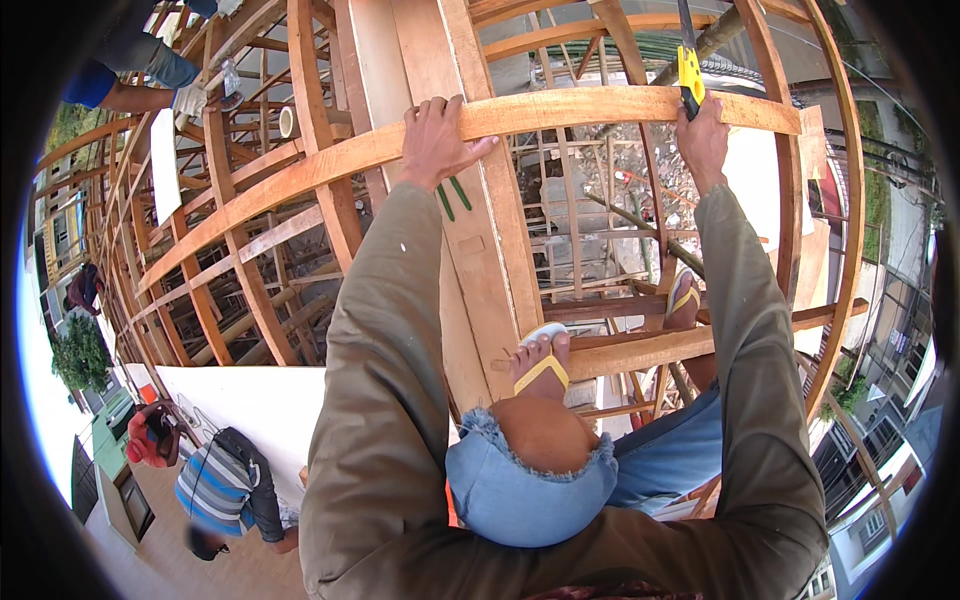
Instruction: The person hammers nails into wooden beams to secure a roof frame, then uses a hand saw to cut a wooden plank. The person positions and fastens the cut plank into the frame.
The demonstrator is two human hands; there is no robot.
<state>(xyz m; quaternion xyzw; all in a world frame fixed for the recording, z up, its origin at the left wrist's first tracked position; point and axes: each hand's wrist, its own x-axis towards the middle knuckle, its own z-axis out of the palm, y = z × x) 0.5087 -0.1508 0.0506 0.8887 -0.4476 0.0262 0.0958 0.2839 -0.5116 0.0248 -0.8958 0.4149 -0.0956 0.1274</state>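
Observation:
A long curved-looking wooden beam point(570, 108) runs across in front of me. My left hand point(437, 140) grips it, fingers bent over its far edge and thumb stretched out to the right. At the beam's right part, my right hand point(705, 135) is closed around the handle of a handsaw point(690, 75). The handle is yellow and black, and the dark blade points away from me. Just below my left hand, two green strips point(453, 199) show against a wide wooden board point(462, 265).
My sandalled feet stand on timber, one at the board's end, the other by a crosspiece point(640, 352). Open framing with upright timbers point(318, 130) surrounds me, debris showing far below. A person in striped clothing point(215, 490) is lower left; another person's gloved hand point(190, 98) is upper left.

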